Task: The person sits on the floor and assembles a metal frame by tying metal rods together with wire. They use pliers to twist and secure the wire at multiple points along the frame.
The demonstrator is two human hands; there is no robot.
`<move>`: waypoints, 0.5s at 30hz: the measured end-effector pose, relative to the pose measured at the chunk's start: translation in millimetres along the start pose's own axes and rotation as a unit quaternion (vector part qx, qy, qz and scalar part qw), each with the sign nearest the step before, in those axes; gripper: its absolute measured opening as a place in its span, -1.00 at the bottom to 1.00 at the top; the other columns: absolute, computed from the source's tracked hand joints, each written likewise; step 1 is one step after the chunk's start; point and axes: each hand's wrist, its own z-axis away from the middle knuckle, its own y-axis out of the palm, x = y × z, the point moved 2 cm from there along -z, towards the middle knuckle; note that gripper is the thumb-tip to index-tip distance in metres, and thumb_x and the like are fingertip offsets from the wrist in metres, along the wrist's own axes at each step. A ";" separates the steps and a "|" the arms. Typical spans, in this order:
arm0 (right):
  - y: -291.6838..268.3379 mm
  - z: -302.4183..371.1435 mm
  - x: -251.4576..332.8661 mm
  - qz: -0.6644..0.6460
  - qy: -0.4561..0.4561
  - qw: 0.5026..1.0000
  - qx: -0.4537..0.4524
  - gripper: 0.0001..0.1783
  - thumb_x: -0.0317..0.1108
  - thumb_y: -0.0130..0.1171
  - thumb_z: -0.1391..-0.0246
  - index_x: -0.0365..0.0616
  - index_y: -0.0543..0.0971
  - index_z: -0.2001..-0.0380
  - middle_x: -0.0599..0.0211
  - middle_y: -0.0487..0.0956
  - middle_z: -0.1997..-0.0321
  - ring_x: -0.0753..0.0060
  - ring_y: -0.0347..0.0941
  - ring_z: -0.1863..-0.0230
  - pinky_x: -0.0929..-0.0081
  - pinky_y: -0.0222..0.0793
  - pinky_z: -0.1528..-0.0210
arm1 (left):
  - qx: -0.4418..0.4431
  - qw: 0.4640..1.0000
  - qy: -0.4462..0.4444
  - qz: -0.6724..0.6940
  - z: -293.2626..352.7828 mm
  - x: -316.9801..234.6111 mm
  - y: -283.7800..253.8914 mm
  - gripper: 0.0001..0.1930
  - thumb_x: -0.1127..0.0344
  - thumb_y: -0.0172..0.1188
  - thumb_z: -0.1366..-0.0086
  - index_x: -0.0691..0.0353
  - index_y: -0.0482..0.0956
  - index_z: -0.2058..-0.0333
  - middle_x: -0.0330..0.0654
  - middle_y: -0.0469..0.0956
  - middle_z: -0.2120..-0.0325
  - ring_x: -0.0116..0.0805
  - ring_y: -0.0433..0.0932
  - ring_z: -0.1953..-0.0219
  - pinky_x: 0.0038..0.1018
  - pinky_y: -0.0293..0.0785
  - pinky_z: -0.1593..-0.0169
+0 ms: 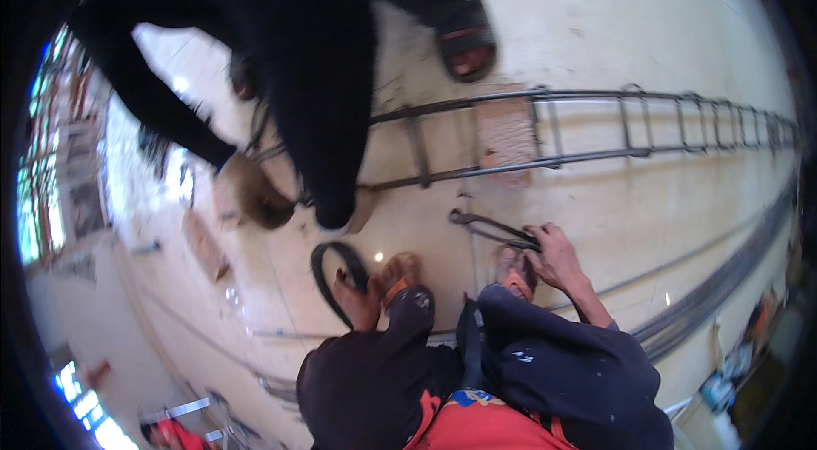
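Between my feet and the steel bar cage (596,157), my right hand (557,259) grips the handles of dark steel pincers (464,218). Their jaws point left, a little short of the cage's near bar. By my left foot, my left hand (357,304) is closed on a black coil (318,271), which looks like tie wire; some of its fingers are hard to make out. The cage has long bars joined by several square ties and runs from the left to the far right. Under it sits a reddish block (505,139).
A co-worker in black (306,50) bends over the cage's left part, a hand (251,190) at the bars. Another reddish block (204,246) lies at the left. Loose steel bars (706,297) lie at the right. Far left stands a stack of material (51,152).
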 end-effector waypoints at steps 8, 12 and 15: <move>-0.9 0.5 -6.4 -0.027 0.025 0.999 -0.012 -0.63 -0.33 0.12 -0.02 -0.16 0.50 0.07 0.06 0.51 0.21 -0.01 0.43 0.10 0.21 0.38 0.04 | 0.020 0.990 -0.116 0.081 -13.6 19.3 33.4 -0.40 0.19 0.17 -0.12 0.54 0.28 -0.02 0.34 0.42 0.14 0.25 0.42 0.09 -0.07 0.35 0.01; 0.6 -7.2 -11.5 -0.034 0.041 0.999 0.010 -0.70 -0.27 0.09 -0.05 -0.14 0.56 0.16 0.11 0.56 0.26 0.00 0.48 0.14 0.19 0.42 0.08 | 0.051 0.992 -0.091 0.066 -15.9 26.2 27.4 -0.40 0.20 0.18 -0.11 0.55 0.27 -0.01 0.34 0.45 0.18 0.27 0.45 0.15 -0.08 0.39 0.07; 3.0 -12.7 -14.1 -0.027 0.051 0.998 0.012 -0.72 -0.24 0.08 -0.07 -0.14 0.58 0.21 0.10 0.58 0.31 -0.01 0.52 0.18 0.15 0.44 0.12 | 0.073 0.993 -0.073 0.061 -19.8 28.1 26.0 -0.40 0.20 0.18 -0.11 0.56 0.27 -0.01 0.34 0.47 0.22 0.28 0.48 0.19 -0.09 0.42 0.11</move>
